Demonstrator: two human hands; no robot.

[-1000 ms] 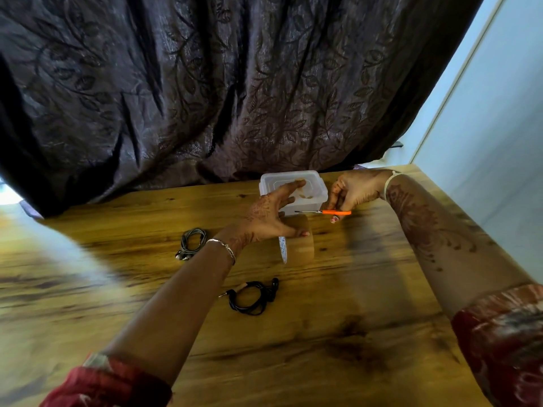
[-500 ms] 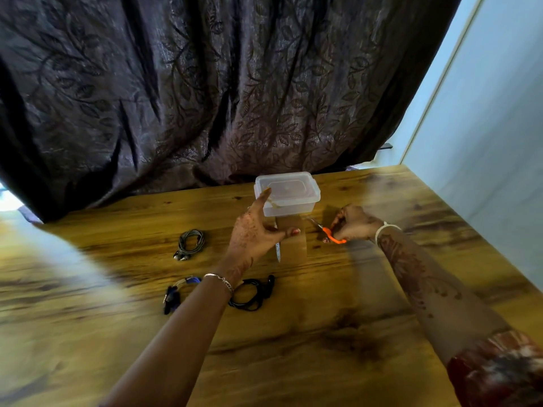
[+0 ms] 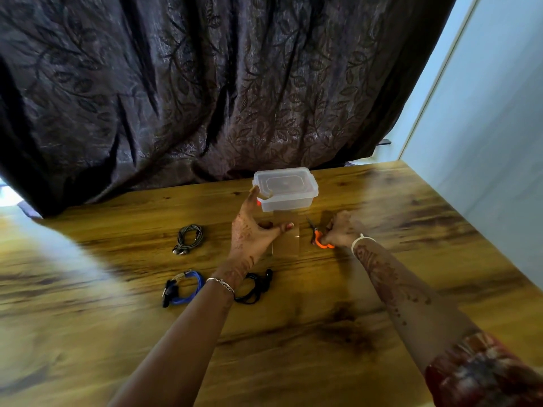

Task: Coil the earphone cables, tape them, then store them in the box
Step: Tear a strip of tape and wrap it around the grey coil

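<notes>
Three earphone cables lie coiled on the wooden surface left of centre: the grey coil furthest up, the blue coil below it, and the black coil just beside that, partly hidden by the left wrist. Whether any of them is taped yet cannot be told. None is in the box, which stands above the middle of the frame with its lid on. Just below the box, the left hand holds a clear tape strip at the thumb, with its index finger stretched up to the box's left corner. A second ago the right hand held the scissors raised against the tape near the box. It has now dropped to the surface right of the strip, fingers curled round the orange handles and the blades pointing up-left. The cut appears done, so the strip is probably free for binding a coil, most likely the black one nearest the wrist. A dark curtain fills the upper frame behind everything.
</notes>
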